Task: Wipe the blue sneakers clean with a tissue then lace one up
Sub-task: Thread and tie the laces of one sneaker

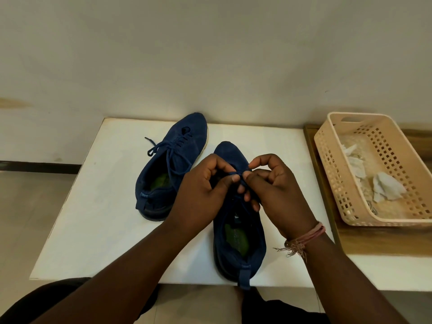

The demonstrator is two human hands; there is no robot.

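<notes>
The lacing step is under way: both hands are working over the near dark-blue suede sneaker, lying at about five o'clock on the white square tabletop. The left hand and right hand are each pinching its thin blue lace, fingers curled; the knot itself seems hidden under them. Next, the loops probably need drawing tight. The second blue sneaker is resting at eleven o'clock, and crumpled white tissues are lying in the beige plastic basket at three o'clock.

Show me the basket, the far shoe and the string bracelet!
basket (325, 160): head view, on its left wall.
far shoe (187, 136): head view, on its toe.
string bracelet (308, 235): head view, on the right wrist's band.
</notes>
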